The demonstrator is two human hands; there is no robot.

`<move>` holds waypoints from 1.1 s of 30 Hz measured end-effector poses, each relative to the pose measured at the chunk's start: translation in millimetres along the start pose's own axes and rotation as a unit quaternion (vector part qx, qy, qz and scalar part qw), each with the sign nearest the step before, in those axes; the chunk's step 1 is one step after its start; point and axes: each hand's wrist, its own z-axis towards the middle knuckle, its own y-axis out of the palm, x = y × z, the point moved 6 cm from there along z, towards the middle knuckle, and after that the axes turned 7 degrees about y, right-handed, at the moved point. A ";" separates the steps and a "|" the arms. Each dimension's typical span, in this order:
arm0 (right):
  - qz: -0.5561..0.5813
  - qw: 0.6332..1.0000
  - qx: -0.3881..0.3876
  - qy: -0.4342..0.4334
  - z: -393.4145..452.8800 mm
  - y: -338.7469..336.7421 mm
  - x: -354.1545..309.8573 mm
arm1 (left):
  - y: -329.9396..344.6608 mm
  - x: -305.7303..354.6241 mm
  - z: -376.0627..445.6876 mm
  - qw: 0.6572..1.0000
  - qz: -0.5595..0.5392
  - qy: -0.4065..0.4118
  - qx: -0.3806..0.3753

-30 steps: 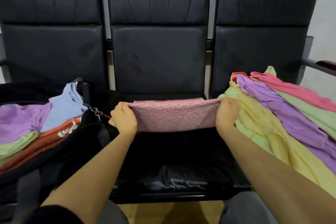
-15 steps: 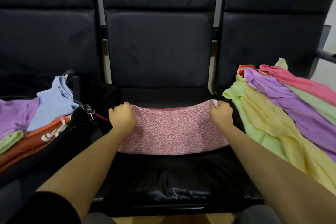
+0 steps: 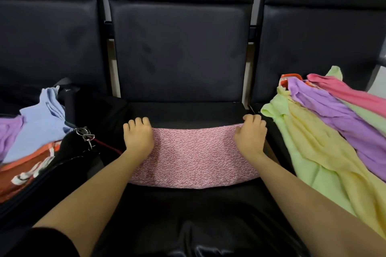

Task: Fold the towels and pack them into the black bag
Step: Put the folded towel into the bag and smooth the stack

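Head view looks down on my two hands working at the middle seat [image 3: 188, 210] of a row of three black padded chairs. Spread flat across that seat lies a pink speckled terry towel [image 3: 192, 156], folded into a wide band with its near edge curving toward me. My left hand [image 3: 138, 137] rests on the towel's left end, fingers curled down over the far corner; my right hand [image 3: 250, 134] sits on the right end the same way, fingers bent over the far edge. Both seem to pinch the cloth at those corners, though the fingertips are hidden behind the knuckles. On the left seat sits the black fabric bag [image 3: 69, 165], open, touching the middle seat's edge, with a metal clip [image 3: 85, 134] hanging at its rim and a thin red cord just beside it. Inside it I see a folded light-blue towel [image 3: 39, 127], a lilac towel [image 3: 8, 133] at the picture's left border, and an orange cloth with white marks [image 3: 27, 171] beneath them. On the right seat a loose heap of unfolded towels lies draped: a pale green one [image 3: 300, 162], a yellow one [image 3: 325, 152], a purple one [image 3: 342, 119] and a pink one [image 3: 351, 96], overlapping each other, well apart from the bag.
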 end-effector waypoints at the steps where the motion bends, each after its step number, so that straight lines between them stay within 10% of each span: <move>1: 0.002 1.000 0.017 -0.017 -5.3 0.5 -2.4 | -0.1 0.7 -2.8 1.000 0.003 -0.012 0.008; 6: 0.081 0.992 -0.053 -0.083 -37.8 16.5 -19.5 | -10.6 10.3 -35.8 0.998 -0.052 -0.042 0.021; 10: 0.001 0.965 -0.201 -0.169 -62.0 43.3 -16.3 | -4.1 20.4 -61.9 0.984 -0.060 -0.054 -0.158; 15: -0.070 0.957 -0.209 -0.188 -72.4 38.2 0.9 | -2.0 32.3 -84.9 0.971 -0.030 -0.007 -0.236; 33: -0.201 0.916 -0.259 -0.231 -99.7 27.8 11.3 | -25.2 35.2 -113.0 0.997 -0.037 -0.037 -0.065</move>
